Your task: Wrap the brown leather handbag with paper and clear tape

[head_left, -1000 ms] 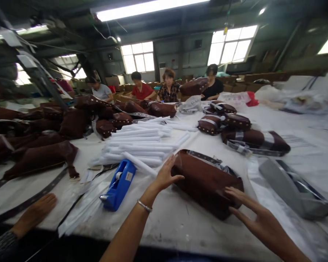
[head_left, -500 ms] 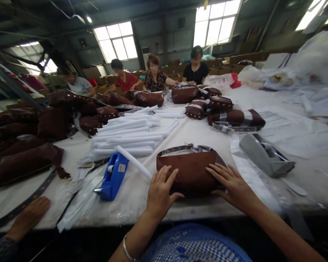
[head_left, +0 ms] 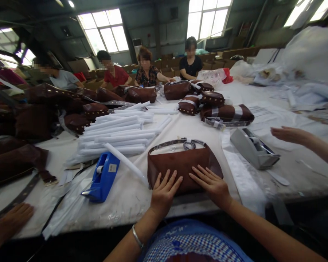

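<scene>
L. hand [head_left: 162, 196] and R. hand [head_left: 214, 187] both open, fingers spread and straight, laid flat on the near face of a brown bag [head_left: 177, 162]; neither closes round it. Bag sits lower centre of frame on the white-covered table [head_left: 133, 207], near its front edge, broad face twd. wearer. Studded strap [head_left: 164, 144] arches over bag's top, w/ a dark coil [head_left: 190, 145] near its middle. Silver bangle [head_left: 137, 236] on L. wrist; blue checked garment [head_left: 191, 240] at bottom edge, centre.

Left of bag: a single white roll [head_left: 124, 162], slanting, its lower end near the bag; blue tape dispenser [head_left: 105, 174] just beside the roll; stack of white rolls [head_left: 117, 140] behind. Right of bag, apart: grey tape dispenser [head_left: 253, 149]. Co-worker's hand [head_left: 292, 134] at right of frame, another person's hand [head_left: 15, 220] at lower left.

Further out: heap of brown bags [head_left: 34, 122] on left side; group of wrapped bags [head_left: 229, 114] upper right of centre; clear plastic [head_left: 314, 54] upper right. Approx. four co-workers [head_left: 146, 72] seen across table, upper left to upper centre.
</scene>
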The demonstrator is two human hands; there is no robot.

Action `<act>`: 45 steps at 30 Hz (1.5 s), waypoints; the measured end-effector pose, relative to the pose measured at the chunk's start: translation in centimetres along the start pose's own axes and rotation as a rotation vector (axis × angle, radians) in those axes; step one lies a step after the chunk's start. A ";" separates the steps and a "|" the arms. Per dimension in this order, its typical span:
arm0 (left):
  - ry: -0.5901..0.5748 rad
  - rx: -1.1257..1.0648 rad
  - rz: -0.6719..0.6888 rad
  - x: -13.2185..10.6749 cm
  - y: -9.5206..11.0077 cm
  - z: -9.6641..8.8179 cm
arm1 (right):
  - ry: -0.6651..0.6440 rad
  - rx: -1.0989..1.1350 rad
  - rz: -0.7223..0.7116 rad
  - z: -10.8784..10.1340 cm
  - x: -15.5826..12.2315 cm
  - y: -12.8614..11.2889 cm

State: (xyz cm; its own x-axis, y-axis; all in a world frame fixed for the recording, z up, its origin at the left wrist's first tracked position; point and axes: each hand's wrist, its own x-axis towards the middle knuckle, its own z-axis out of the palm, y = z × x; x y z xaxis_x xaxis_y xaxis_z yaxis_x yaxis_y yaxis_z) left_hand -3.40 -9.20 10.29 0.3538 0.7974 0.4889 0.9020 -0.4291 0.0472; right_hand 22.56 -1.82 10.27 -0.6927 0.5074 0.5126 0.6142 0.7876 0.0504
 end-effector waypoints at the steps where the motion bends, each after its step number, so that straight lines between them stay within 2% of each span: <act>1: 0.011 -0.002 -0.003 -0.1 0.0 0.1 | 0.027 0.003 0.000 0.2 -0.2 -0.1; 3: -0.013 -0.032 0.002 0.1 -0.3 -0.1 | 0.041 0.014 -0.008 0.3 -0.2 -0.1; 7: -0.124 -0.110 0.020 0.4 -1.7 -2.2 | -0.023 0.018 -0.053 -1.1 1.0 0.9; 11: -0.073 -0.032 -0.108 -0.8 -2.4 -3.4 | -0.039 0.007 -0.110 -2.6 1.9 1.7; 15: -0.045 0.046 -0.099 -1.8 -2.4 -2.0 | -0.040 0.021 -0.118 -2.0 1.9 1.9; 19: -0.099 0.084 -0.086 -1.2 -2.3 -0.1 | 0.031 -0.001 -0.074 0.3 1.1 1.5; 22: -0.137 0.089 -0.077 -0.6 -2.1 0.2 | 0.061 -0.001 -0.056 1.4 0.4 1.3; 24: -0.163 0.091 -0.071 -0.2 -1.8 -0.4 | 0.052 0.009 -0.049 1.4 0.3 1.3; 28: -0.232 0.075 -0.059 1.8 -1.2 -3.1 | 0.026 0.002 -0.062 1.0 0.6 1.4; 31: -0.267 0.041 0.024 3.6 -1.1 -4.0 | 0.047 -0.026 -0.080 1.4 0.6 1.5; 35: -0.261 0.067 0.135 4.0 -1.7 -2.1 | 0.036 0.000 -0.076 1.0 0.6 1.3; 38: -0.243 0.087 0.108 2.7 -1.8 -0.1 | -0.119 0.175 -0.065 -2.0 2.2 1.2; 40: -0.214 0.086 0.095 2.0 -1.6 0.6 | -0.155 0.323 -0.011 -4.5 4.1 1.3; 42: -0.191 0.086 0.084 1.5 -1.5 1.1 | -0.023 0.371 0.092 -5.7 6.3 1.3; 43: -0.184 0.086 0.078 1.3 -1.4 1.3 | 0.061 0.346 0.131 -5.5 7.2 1.3; 45: -0.178 0.082 0.076 1.0 -1.3 1.9 | 0.149 0.240 0.127 -3.5 8.1 0.9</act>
State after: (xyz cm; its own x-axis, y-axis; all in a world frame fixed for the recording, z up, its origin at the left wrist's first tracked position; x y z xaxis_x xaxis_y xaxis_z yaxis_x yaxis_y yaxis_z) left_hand -3.77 -6.99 9.06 0.4529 0.8295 0.3267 0.8857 -0.4606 -0.0582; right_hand 18.84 1.82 17.52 -0.5423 0.5639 0.6228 0.5729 0.7904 -0.2169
